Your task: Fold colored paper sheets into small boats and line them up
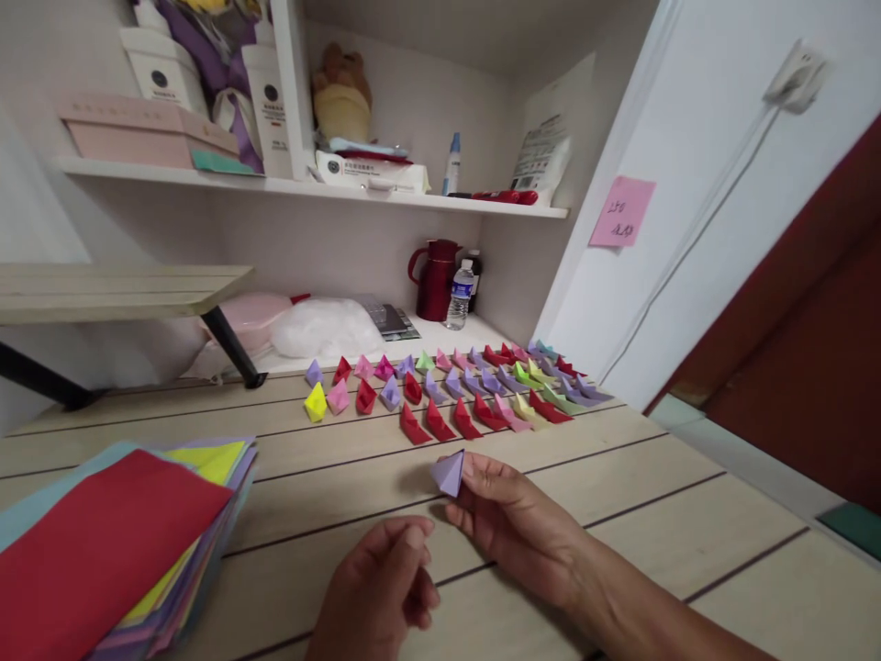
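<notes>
My right hand [513, 519] pinches a small lilac folded paper piece [449, 474] between thumb and fingers, raised a little over the table. The piece is a pointed, faceted shape with a crease down its face. Close by on the left, my left hand [385, 588] is closed, thumb against the curled fingers, with nothing showing in it. Beyond both hands stand rows of small folded paper boats [439, 421] in red, pink, purple, yellow and green. A yellow paper boat [315, 402] sits at the left end of one row.
A stack of coloured paper sheets [117, 542] lies on the slatted wooden table [309, 487] at left. Behind are a small raised stand [124, 289], a clear bag [327, 328], a dark red jug [436, 280] and a water bottle [460, 296] under a shelf.
</notes>
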`<state>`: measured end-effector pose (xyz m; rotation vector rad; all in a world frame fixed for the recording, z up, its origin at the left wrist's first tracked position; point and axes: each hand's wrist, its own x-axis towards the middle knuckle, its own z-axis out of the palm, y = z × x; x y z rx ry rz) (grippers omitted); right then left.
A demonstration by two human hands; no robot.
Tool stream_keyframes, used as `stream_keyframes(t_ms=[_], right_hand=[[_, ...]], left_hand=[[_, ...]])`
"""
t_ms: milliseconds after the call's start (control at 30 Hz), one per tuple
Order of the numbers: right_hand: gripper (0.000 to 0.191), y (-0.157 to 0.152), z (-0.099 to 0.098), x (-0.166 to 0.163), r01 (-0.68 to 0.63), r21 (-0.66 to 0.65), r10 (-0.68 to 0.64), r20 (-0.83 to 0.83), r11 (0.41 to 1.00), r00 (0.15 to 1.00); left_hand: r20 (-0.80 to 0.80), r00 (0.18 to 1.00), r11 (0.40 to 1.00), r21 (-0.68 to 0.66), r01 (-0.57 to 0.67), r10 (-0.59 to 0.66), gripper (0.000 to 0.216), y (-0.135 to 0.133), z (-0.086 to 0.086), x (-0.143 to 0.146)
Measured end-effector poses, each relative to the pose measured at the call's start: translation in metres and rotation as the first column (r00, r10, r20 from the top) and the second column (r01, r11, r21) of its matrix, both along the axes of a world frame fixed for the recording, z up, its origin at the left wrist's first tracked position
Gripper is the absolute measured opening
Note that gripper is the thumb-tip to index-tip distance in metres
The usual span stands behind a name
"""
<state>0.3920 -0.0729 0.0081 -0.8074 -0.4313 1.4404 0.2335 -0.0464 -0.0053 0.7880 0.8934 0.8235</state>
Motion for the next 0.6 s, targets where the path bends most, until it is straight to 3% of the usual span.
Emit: stream_keyframes(t_ms=[133,300,433,600], right_hand=[[0.021,0.0,-0.004,-0.002,0.016,0.0,-0.016,0.003,1.0,1.0],[0.019,-0.002,-0.007,-0.009,0.01,0.01,-0.011,0.126,1.0,0.992],[0.019,-0.004,-0.006,-0.016,-0.001,0.048,-0.01,0.246,0.999,0.969],[0.024,-0.006,-0.004,-0.02,-0.005,0.058,-0.015,0.336,0.998,0.942]], left_hand=[[0.034,0.994,0.994,-0.022,0.103,-0.103,0.061,-0.008,-0.004,0.002],[0.034,0.999,0.999,-0.05,-0.013,0.014,0.061,-0.009,-0.006,0.0],[0.03,1.0,0.993,-0.118,-0.004,0.008,0.062,-0.011,-0.002,0.0],[0.088,0.993,0.975,-0.213,-0.064,0.085,0.065,-0.012,0.002,0.002]])
